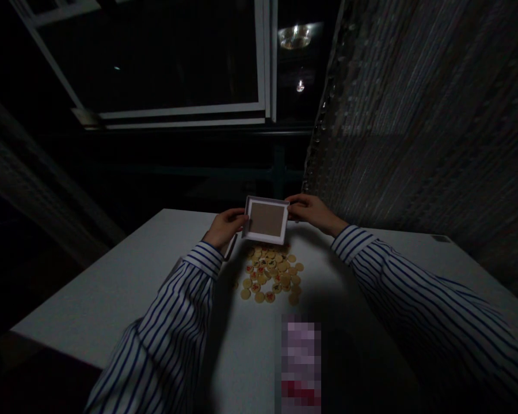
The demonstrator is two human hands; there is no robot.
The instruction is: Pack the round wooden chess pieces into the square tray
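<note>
Between both hands a shallow rectangular box part (267,219) is held up, its pale inner rim and brown-grey inside facing me. My left hand (224,226) grips its left edge, thumb on the rim. At its upper right edge, my right hand (313,211) pinches the side with the fingers. Below the box, a loose pile of round wooden chess pieces (276,273) lies on the white table (125,287). Some show red or dark characters; others are blank side up. Behind my left wrist, another flat, thin-edged item (230,248) is mostly hidden.
A blurred-out pinkish item (301,362) lies near the table's front. Beyond the table are a dark window with a white frame (263,63) and, on the right, a string curtain (406,115). A small dark patch (439,238) marks the table's far right corner.
</note>
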